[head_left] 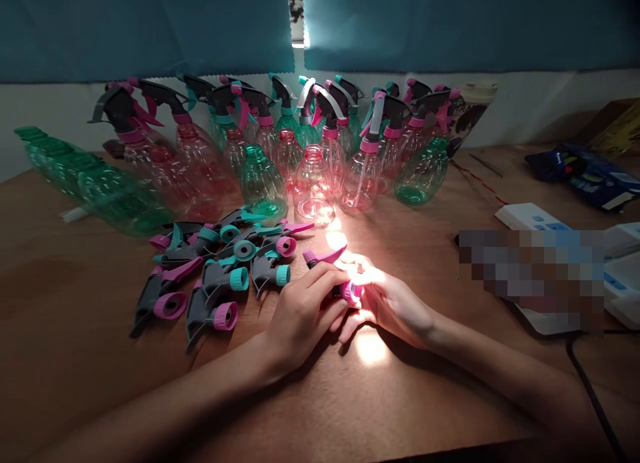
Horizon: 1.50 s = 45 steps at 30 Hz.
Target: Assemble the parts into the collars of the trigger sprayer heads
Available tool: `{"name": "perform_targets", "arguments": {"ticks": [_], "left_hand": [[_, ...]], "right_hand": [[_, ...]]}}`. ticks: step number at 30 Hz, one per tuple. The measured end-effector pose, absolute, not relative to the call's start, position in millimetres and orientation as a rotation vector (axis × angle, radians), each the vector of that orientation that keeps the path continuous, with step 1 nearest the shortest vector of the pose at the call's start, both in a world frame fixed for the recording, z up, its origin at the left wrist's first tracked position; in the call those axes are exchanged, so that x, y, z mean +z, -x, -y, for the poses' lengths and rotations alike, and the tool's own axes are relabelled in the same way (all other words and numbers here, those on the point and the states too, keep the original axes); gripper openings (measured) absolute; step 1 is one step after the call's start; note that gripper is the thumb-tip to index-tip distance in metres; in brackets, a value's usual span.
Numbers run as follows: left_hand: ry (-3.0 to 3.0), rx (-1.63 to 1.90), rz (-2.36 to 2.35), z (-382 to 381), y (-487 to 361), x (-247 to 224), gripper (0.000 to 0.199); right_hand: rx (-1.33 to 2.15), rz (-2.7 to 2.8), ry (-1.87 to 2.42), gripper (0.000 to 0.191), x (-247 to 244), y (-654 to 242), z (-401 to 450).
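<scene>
My left hand is closed around a trigger spray head with a pink trigger and pink screw collar. Its grey body is mostly hidden behind my fingers. My right hand has its thumb and fingertips pressed at the collar; bright sunlight washes out the detail there, and whether they pinch something small as well I cannot make out. Left of my hands lies a pile of loose spray heads, grey with pink or teal collars. Just behind stand a clear pink bottle and a green bottle, both without heads.
Several pink and green bottles with spray heads stand in rows at the back. Green bottles lean in a line at the left. To the right are a phone-like object with a blurred face, white power strips and a blue packet.
</scene>
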<state>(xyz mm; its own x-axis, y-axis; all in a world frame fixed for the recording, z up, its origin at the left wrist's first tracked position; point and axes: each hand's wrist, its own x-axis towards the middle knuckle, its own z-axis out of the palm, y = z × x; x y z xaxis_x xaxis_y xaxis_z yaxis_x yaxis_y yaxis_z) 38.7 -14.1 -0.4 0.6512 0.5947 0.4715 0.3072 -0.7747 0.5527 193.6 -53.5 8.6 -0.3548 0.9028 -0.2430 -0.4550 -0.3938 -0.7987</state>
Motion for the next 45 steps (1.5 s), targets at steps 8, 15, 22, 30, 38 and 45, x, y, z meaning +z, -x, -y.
{"name": "perform_targets", "arguments": {"ticks": [8, 15, 22, 30, 38, 45], "left_hand": [[-2.464, 0.867, -0.664, 14, -38, -1, 0.015], [-2.531, 0.944, -0.695, 15, -40, -6, 0.015], [-2.547, 0.886, -0.624, 14, -40, -3, 0.015], [-2.413, 0.801, -0.662, 11, -40, 5, 0.018], [-2.247, 0.743, -0.752, 8, -42, 3, 0.025], [-2.257, 0.799, -0.682, 5, -41, 3, 0.018]], "right_hand": [[1.863, 0.731, 0.862, 0.02, 10, -199, 52], [1.736, 0.774, 0.937, 0.013, 11, -189, 54], [1.81, 0.745, 0.934, 0.014, 3, -193, 51], [1.766, 0.791, 1.066, 0.016, 13, -192, 49], [1.938, 0.988, 1.234, 0.02, 14, -211, 44], [1.808, 1.146, 1.464, 0.018, 18, -215, 46]]}}
